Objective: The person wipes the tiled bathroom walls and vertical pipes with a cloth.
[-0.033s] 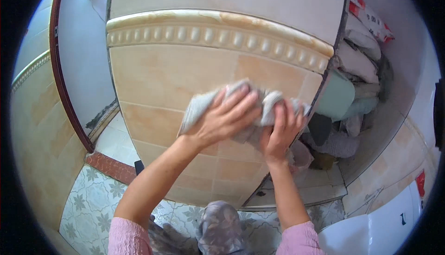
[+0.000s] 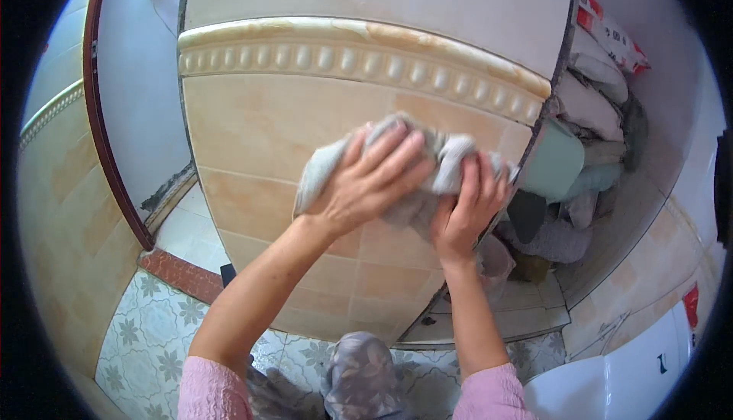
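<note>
A crumpled light grey cloth (image 2: 317, 178) lies pressed against a beige tiled wall (image 2: 252, 134), just below its raised beaded border. Over the cloth's left part is my left hand (image 2: 372, 181), its fingers pressed together on the fabric. My right hand (image 2: 469, 210) grips a bunched fold at the other end, fingers curled over it, close to the wall's right edge. Some of the cloth hangs below and between the hands. Both palms are hidden against the fabric.
Past the wall's right edge, a recess holds stacked bags (image 2: 588, 103), a pale green plastic container (image 2: 556, 156) and a pinkish bucket (image 2: 495, 258). A glossy white fixture (image 2: 580, 389) stands lower right. A doorway with a dark red frame (image 2: 114, 145) is at left, above patterned floor tiles (image 2: 156, 321).
Both hands and the cloth have shifted slightly upward on the wall, the right hand also a little to the right. Their hold on the cloth looks the same.
</note>
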The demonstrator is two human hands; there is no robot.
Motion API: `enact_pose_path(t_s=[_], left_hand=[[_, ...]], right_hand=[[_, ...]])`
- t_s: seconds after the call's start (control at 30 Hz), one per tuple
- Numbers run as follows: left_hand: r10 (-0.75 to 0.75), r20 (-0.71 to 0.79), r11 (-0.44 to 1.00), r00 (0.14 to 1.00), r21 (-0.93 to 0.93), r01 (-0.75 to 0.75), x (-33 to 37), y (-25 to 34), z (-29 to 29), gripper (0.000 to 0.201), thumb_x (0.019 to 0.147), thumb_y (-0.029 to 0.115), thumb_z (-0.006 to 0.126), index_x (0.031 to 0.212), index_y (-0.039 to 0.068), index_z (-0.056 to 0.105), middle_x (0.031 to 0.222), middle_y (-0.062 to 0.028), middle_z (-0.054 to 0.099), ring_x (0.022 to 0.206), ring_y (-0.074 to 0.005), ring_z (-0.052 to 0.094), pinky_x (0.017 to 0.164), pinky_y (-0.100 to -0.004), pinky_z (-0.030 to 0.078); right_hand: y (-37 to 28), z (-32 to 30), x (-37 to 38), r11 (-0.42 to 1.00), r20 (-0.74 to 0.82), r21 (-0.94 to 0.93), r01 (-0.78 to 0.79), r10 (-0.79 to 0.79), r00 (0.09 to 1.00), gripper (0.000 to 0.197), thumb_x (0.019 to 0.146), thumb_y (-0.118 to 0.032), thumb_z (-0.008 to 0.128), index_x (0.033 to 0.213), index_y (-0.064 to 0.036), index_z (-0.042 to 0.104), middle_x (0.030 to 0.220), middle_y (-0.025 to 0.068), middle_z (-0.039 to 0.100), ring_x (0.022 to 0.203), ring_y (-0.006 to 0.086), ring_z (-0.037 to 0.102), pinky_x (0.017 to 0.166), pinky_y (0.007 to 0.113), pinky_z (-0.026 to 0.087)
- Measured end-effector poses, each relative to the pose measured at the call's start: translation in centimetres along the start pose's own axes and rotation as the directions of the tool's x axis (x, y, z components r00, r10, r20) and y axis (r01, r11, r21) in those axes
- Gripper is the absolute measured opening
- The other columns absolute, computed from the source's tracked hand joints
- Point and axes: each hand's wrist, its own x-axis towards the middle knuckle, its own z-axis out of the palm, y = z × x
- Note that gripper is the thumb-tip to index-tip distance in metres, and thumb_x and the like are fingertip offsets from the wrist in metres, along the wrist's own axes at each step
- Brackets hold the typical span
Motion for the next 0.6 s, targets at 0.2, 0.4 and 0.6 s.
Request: enact_pose_path(t_s=[0.2,0.4,0.6], left_hand=[[-0.192,-0.113,0.975,0.975,0.093,0.203,-5.7,0.7,0.9,0.036,0.082,0.022,0.051,0.118,0.018,0.056,0.138,-0.0103,0.043,0.127,-0.0307,0.041,0.105,-0.0508,0.027],[0.047,0.141,0.997,0.989,-0.075,-0.037,-14.4,-0.1,-0.7,0.033,0.081,0.018,0.055,0.113,0.014,0.056,0.135,-0.011,0.043,0.127,-0.0317,0.042,0.102,-0.048,0.034],[-0.178,-0.1,0.967,0.979,0.166,0.193,-4.9,-6.2,-3.2,0.041,0.081,0.019,0.061,0.122,0.018,0.056,0.135,-0.0152,0.04,0.129,-0.0346,0.037,0.104,-0.0504,0.029]], right_hand=[[-5.2,2.8,-1.2,0.995,-0.022,0.06,0.074,-0.072,0.997,0.037,0.088,-0.024,0.05,0.125,-0.026,0.05,0.135,0.0079,0.043,0.128,0.0392,0.032,0.102,0.06,0.021],[-5.2,2.2,-6.7,0.931,0.134,0.169,0.324,-0.347,0.928,0.038,0.086,-0.027,0.056,0.122,-0.0311,0.05,0.131,0.0016,0.046,0.126,0.032,0.037,0.102,0.057,0.025],[-7.2,3.2,5.5,0.984,0.035,0.144,0.109,-0.115,0.993,0.041,0.08,-0.017,0.06,0.119,-0.0283,0.054,0.132,0.0021,0.046,0.127,0.0326,0.036,0.104,0.056,0.024]])
